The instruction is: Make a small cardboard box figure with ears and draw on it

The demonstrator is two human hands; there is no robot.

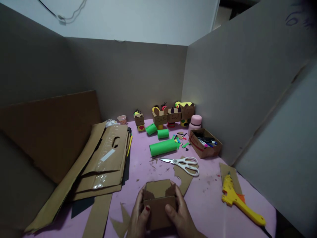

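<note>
Our left hand (139,213) and right hand (182,213) hold a small cardboard box (159,211) between them, 1 hand on each side, so the grip is only as wide as the box. It is at the bottom centre of the view, close in front of us; we cannot tell whether it touches the pink table (208,211). To handle it well, we judge that the 2 thumbs should press lightly and evenly, since thin card may crease where a tip digs in, and that both sides want equal support so the corners do not skew.

The hands reach in from below, nearly mirrored, with both thumbs on the near face, angled inward and apart at their tips; the other fingers wrap the sides and are mostly hidden.

Just left of the left hand lies a jagged cardboard scrap (122,222). Beyond the box, white scissors (176,162) lie partly over a cut cardboard piece (185,181). Past them are 3 green tubes (163,147), then 4 cardboard-headed figures (159,117). Cardboard sheets (106,162) lie stacked on the left; on the right are a pen box (205,152) and, nearer, a yellow glue gun (231,195).
</note>
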